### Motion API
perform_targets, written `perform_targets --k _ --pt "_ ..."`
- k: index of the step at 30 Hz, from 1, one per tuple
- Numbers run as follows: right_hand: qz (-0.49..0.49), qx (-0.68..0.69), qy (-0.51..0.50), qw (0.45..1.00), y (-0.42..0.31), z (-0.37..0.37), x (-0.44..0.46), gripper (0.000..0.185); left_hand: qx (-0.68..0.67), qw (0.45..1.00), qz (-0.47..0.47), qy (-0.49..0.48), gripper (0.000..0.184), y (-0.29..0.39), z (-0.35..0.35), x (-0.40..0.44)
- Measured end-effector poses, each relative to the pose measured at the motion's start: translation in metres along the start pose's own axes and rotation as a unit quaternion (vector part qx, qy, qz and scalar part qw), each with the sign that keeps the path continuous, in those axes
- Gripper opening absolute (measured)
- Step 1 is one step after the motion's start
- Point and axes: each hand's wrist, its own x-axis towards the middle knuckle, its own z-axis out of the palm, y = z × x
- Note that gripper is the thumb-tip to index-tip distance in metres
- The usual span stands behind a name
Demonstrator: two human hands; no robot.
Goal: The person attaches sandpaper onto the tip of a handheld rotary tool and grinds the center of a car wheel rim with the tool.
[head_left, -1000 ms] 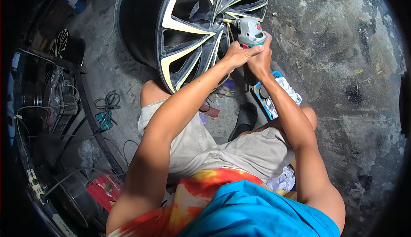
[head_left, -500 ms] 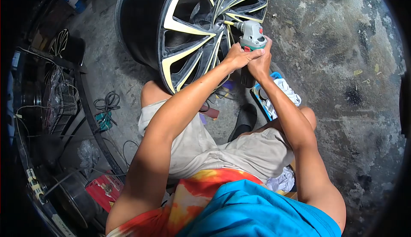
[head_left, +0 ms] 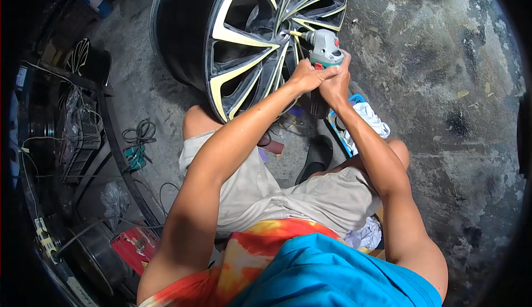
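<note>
Both hands are wrapped around a grey-and-green angle grinder [head_left: 326, 46] with red buttons. My left hand [head_left: 306, 78] grips it from the left, thumb across the body. On the right and underneath, my right hand [head_left: 336, 87] is closed around the body. A slim yellowish attachment [head_left: 301, 34] sticks out of the grinder's head toward the hub of a car wheel rim [head_left: 226, 34]. Whether its tip touches the rim cannot be made out. The rim stands on edge, with a black barrel and black spokes that have pale yellow faces.
A blue tray [head_left: 334, 123] with a crumpled white cloth [head_left: 370, 119] lies beside my right leg. To the left are a green tool with a coiled cord [head_left: 134, 156], a red box [head_left: 134, 247], a power strip [head_left: 46, 241] and a dark metal frame [head_left: 119, 141]. Cables cross the floor there.
The grinder and both hands have shifted slightly down, toward me, and its attachment has moved a little at the hub. The rim stays in place.
</note>
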Motion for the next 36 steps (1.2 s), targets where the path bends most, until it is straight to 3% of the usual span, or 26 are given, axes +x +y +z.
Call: perform_targets --k 21,24,27,32,36 --pt "0.059 0.006 -0.020 0.998 0.003 0.001 -0.003 0.069 0.057 0.996 -0.058 0.029 0.061 -0.007 0.004 0.000" --pt "0.057 0.035 -0.028 0.997 0.009 0.004 -0.006 0.066 0.103 0.992 -0.064 0.046 0.062 -0.011 0.004 -0.003" --pt "0.053 0.044 -0.016 0.998 0.013 0.005 -0.005 0.063 0.045 0.996 -0.067 0.034 0.064 -0.007 0.004 0.000" --pt "0.010 0.048 -0.011 0.999 0.016 0.008 -0.007 0.063 0.131 0.986 -0.083 0.057 0.061 -0.019 0.005 0.003" --pt "0.030 0.016 0.004 0.999 0.005 0.004 -0.003 0.066 0.077 0.993 -0.080 0.032 0.060 0.002 0.001 -0.001"
